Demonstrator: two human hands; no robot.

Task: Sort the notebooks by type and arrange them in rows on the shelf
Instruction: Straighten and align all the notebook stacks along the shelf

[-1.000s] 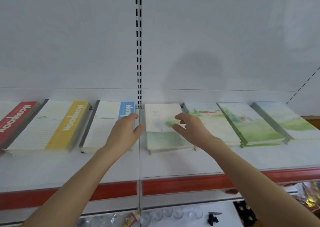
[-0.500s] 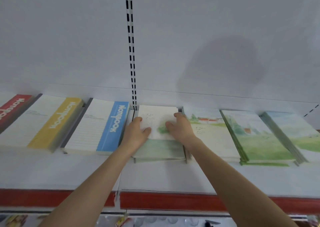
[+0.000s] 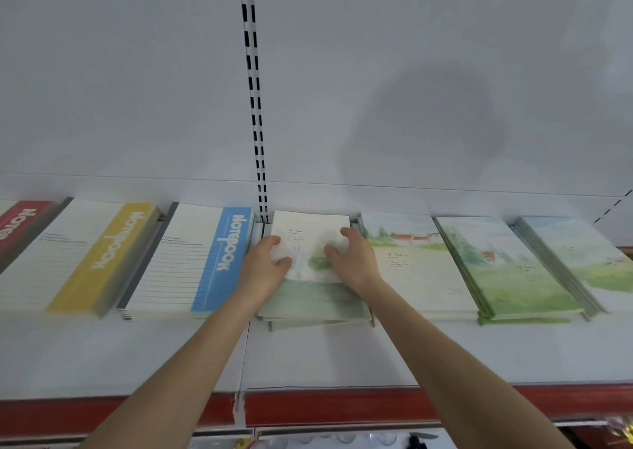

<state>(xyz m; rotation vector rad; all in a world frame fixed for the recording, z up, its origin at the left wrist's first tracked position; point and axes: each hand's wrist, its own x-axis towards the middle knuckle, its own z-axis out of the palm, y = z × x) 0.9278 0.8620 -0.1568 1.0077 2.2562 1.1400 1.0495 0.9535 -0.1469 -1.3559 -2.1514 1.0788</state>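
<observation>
Both hands now down on the watercolor stack, squaring it up

A second ago the left hand (image 3: 262, 270) was over on the blue Notebook pad (image 3: 191, 260) and the right hand (image 3: 354, 263) was only hovering — now both have landed on the watercolor notebook stack (image 3: 315, 294), which sits just right of the slotted upright (image 3: 255, 106). Looks to me like the sorting here is mostly done and this is just tidying, since the lower books in the stack stick out a bit at the front. Neither hand grips anything: fingers half-curled and loosely spread, palms and fingertips resting on the top cover, left hand at the edge nearest the upright, right hand at the far edge. Further from the upright, the red-roof landscape stack (image 3: 411, 263) lies close beside it on the white shelf (image 3: 342, 356).
</observation>
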